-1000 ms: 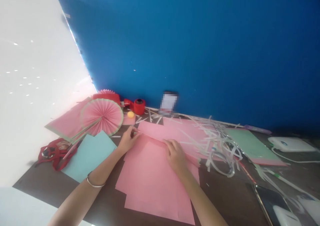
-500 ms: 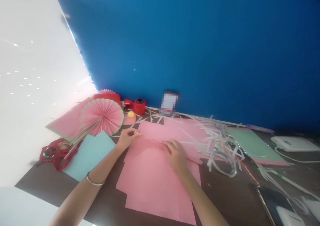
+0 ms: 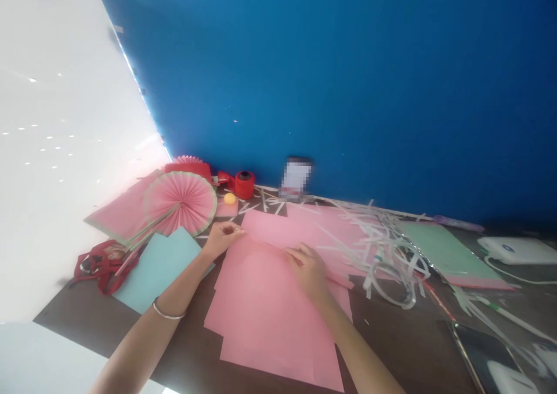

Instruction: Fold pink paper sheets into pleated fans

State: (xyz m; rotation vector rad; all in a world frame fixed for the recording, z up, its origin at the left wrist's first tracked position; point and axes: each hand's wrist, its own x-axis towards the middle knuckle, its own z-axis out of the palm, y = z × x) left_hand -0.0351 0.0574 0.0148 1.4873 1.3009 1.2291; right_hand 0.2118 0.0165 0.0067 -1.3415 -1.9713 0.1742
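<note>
Overlapping sheets of pink paper (image 3: 278, 318) lie in front of me on the dark table. My left hand (image 3: 223, 237) pinches the far left end of the top sheet's edge between thumb and fingers. Farther right along that same edge, my right hand (image 3: 308, 271) is closed, with its thumb and fingertips pressed on the paper. A narrow raised line, like a fold, runs between the two hands. What lies under the right fingers is partly hidden. A metal bangle (image 3: 167, 311) circles my left forearm.
Left are a round pleated pink fan (image 3: 180, 202), light blue sheets (image 3: 163, 266) and a red strap bundle (image 3: 102, 265). Behind sit a red tape roll (image 3: 244, 185) and a phone (image 3: 296, 178). Right are tangled white paper strips (image 3: 369, 237), green paper (image 3: 448, 252) and another phone (image 3: 483, 353).
The whole view has shifted slightly, so things appear a little farther right. Both hands keep nearly the same places on the pink paper's edge.
</note>
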